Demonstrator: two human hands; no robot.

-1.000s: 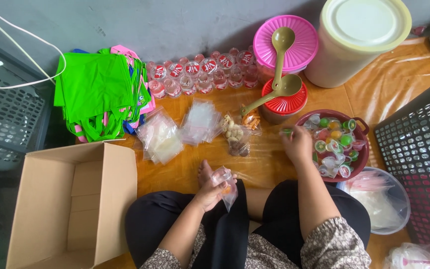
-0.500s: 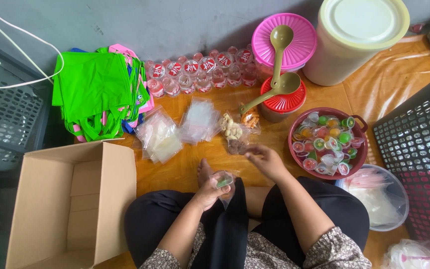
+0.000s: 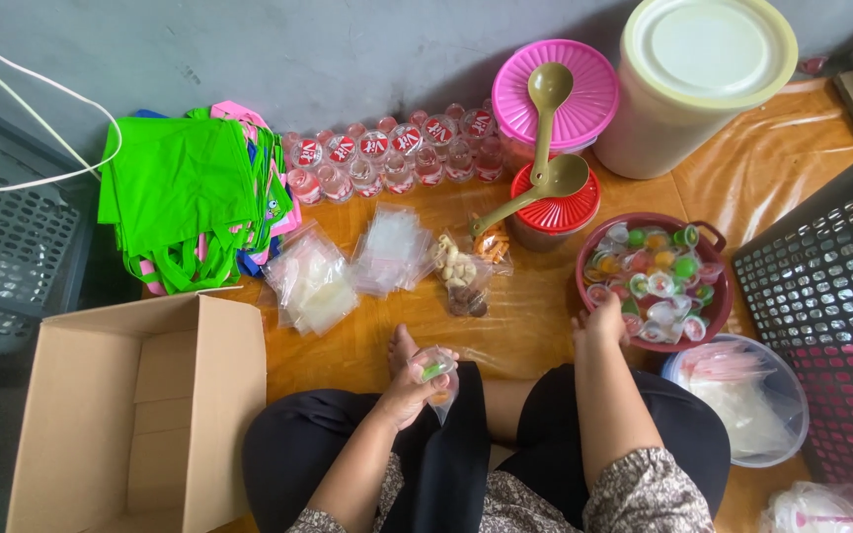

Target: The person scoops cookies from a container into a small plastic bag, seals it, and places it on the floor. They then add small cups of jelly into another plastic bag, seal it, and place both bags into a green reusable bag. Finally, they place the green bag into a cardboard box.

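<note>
While the left hand (image 3: 409, 387) grips a small clear bag (image 3: 435, 372), the right hand (image 3: 599, 321) curls over the maroon bowl's (image 3: 718, 296) near rim

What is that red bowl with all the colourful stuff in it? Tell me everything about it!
The red bowl looks like round, dark red plastic with a small handle at its far rim. It sits flat on the orange mat, heaped with little sealed jelly cups in green, orange and red. The right hand reaches over its near edge.

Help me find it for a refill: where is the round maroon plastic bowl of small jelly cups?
In the head view, the round maroon plastic bowl sits on the floor at the person's right, in front of the right hand, between the red-lidded jar and the dark perforated basket.
</note>
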